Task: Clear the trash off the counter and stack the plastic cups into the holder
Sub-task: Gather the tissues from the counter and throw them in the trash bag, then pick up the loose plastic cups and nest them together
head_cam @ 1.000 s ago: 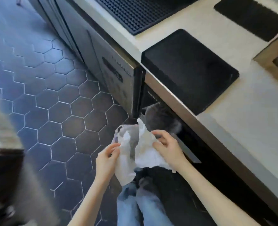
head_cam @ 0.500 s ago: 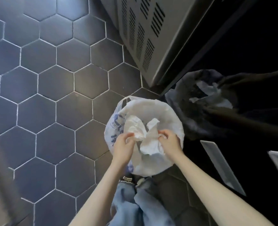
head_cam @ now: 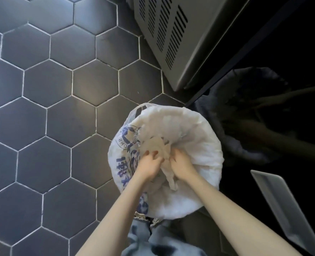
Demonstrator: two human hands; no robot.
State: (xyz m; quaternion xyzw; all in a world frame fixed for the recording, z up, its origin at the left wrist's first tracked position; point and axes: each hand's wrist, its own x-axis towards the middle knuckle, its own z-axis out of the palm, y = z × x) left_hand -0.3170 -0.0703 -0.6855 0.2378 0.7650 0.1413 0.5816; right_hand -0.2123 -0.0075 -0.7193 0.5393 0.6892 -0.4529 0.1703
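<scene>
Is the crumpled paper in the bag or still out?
In: both hands press the paper down inside the open bag.

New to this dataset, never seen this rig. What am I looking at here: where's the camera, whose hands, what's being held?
There is no robot here. A person wears a wide-angle camera on the head, so the one picture looks straight down at their own bare arms.

The left hand and right hand are both pressing crumpled white paper trash down into a bin lined with a white plastic bag printed in blue. Both hands are closed on that paper.

The bin stands on a floor of dark hexagonal tiles with pale grout. Above it is a grey metal panel with vent slots, the foot of a cabinet. The counter and the plastic cups are out of view.
</scene>
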